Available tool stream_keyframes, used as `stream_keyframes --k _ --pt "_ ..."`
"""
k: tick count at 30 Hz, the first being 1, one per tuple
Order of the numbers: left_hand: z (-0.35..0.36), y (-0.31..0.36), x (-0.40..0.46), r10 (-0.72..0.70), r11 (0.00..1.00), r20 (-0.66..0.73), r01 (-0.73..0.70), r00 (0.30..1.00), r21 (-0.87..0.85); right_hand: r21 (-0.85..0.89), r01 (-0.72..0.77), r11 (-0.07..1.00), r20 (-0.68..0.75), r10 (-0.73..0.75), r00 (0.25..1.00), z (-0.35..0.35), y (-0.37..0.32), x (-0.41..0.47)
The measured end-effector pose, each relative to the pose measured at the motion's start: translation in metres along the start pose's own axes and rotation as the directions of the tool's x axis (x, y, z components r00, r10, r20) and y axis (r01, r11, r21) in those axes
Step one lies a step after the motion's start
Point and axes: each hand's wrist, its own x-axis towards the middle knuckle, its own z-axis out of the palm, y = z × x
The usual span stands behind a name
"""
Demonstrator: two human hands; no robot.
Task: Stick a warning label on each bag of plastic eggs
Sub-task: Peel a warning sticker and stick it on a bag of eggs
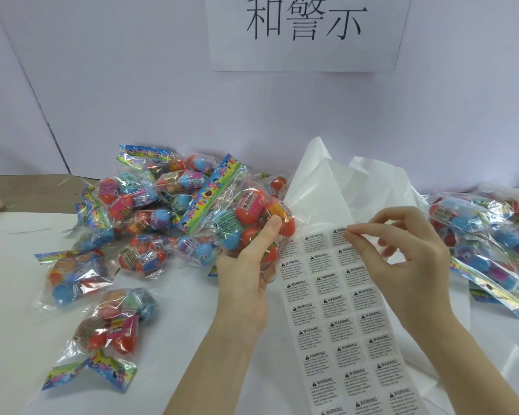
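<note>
My left hand [246, 271] holds a clear bag of coloured plastic eggs [246, 217] with a rainbow header, thumb across its front, lifted above the table. To its right a long sheet of warning labels [339, 319] runs down toward me. My right hand [408, 253] pinches a label [340, 235] at the top right corner of that sheet with thumb and forefinger. The label's corner is at my fingertips; whether it has lifted off the backing is unclear.
A heap of egg bags [150, 202] lies left of centre, with loose bags [72, 277] nearer me. More bags [486, 235] are stacked at the right. Crumpled white backing paper [342, 181] rises behind the sheet. A printed sign [306, 28] hangs on the wall.
</note>
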Motion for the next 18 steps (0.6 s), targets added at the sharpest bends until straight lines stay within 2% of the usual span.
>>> stream_keyframes --k 5,9,12,15,18 --pt "0.000 -0.002 0.002 -0.001 0.998 -0.117 -0.007 0.993 -0.068 -0.035 0.030 0.999 0.127 -0.025 0.992 0.008 -0.003 -0.006" --pt "-0.003 0.000 0.007 0.045 0.995 -0.201 -0.062 0.979 -0.078 0.137 -0.001 0.991 0.217 -0.029 0.976 0.009 -0.014 -0.008" --pt "-0.006 0.001 0.009 0.122 0.992 -0.228 -0.122 0.966 0.017 0.311 -0.153 0.938 0.269 0.067 0.961 0.006 -0.023 -0.009" --pt "-0.009 0.000 0.009 0.257 0.954 -0.165 -0.223 0.952 0.201 0.436 -0.320 0.841 0.356 0.165 0.920 0.006 -0.029 -0.010" --pt "-0.008 0.000 0.004 0.344 0.902 -0.099 -0.299 0.934 0.311 0.506 -0.402 0.763 0.383 0.219 0.898 0.009 -0.031 -0.010"
